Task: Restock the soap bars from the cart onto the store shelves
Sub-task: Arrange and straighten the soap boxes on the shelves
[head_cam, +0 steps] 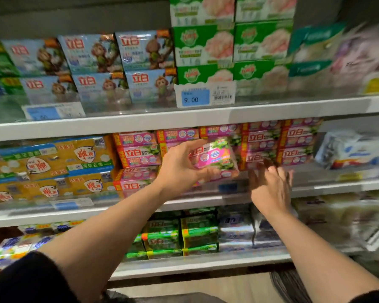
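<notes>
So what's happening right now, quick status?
Left hand grips pink soap pack at middle shelf. Right hand open, empty beside it. Nothing blocking.

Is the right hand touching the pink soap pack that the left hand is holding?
Apart. In the head view the right hand is open below and right of the pink soap pack; only the left hand grips it.
</notes>
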{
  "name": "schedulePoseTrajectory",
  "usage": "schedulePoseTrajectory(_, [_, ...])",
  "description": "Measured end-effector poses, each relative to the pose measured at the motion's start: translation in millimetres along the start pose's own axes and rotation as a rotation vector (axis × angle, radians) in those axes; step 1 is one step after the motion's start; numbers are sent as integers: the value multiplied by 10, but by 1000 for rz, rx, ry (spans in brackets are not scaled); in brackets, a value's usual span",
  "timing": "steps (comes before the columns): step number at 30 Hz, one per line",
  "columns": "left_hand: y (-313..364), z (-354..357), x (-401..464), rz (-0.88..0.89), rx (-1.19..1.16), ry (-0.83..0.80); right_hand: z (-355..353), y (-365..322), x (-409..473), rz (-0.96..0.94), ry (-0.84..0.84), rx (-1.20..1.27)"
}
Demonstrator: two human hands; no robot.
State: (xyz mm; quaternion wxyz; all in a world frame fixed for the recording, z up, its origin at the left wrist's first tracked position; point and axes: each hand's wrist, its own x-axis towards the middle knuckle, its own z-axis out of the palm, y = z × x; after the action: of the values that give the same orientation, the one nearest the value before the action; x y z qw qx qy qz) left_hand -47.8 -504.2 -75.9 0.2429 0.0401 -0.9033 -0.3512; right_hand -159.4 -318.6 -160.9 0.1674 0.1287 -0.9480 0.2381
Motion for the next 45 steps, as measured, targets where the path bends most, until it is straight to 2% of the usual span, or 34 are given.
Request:
schedulePoseTrajectory(2, [75,215,223,21,70,-50,-24,129,-24,40,-150,14])
schedulePoseTrajectory(4, [115,424,394,16,99,-101,-11,178,-79,44,-206,18])
schedulePoseTrajectory(7, [79,671,505,-55,134,-180,23,186,-130,-4,-114,43])
schedulePoseTrajectory(12, [-220,771,537,-18,488,-255,84,173,-94,22,-165,30])
schedulePoseTrajectory(18, [-357,752,289,80,474,-195,98,228,-108,-26,-171,54])
schedulePoseTrajectory(22, [-365,756,-148,110,439,-80,-67,320,-59,-75,-285,204])
schedulePoseTrajectory(25, [-216,765,-366,17,346,-28,-346,367,-46,15,-373,341])
schedulePoseTrajectory(27, [2,825,-389,23,286,-41,-650,385,-39,101,-322,357])
schedulePoseTrajectory(29, [293,960,-332,108,228,-80,-1089,406,-33,139,-211,376])
schedulePoseTrajectory(32, [921,1305,-259,255,104,-159,-1860,641,-176,90,-65,361])
schedulePoseTrajectory(35, [1622,1722,-315,440,-13,-300,-2460,1260,-553,129,64,292])
schedulePoseTrajectory(38, [2193,2145,-446,635,-20,-497,-2953,1973,-1123,255,192,135])
schedulePoseTrajectory(41, [2611,2499,-598,814,5,-637,-3309,2581,-1682,407,155,-111])
schedulePoseTrajectory(45, [3007,2896,-737,916,81,-791,-3573,3185,-2296,562,2,-263])
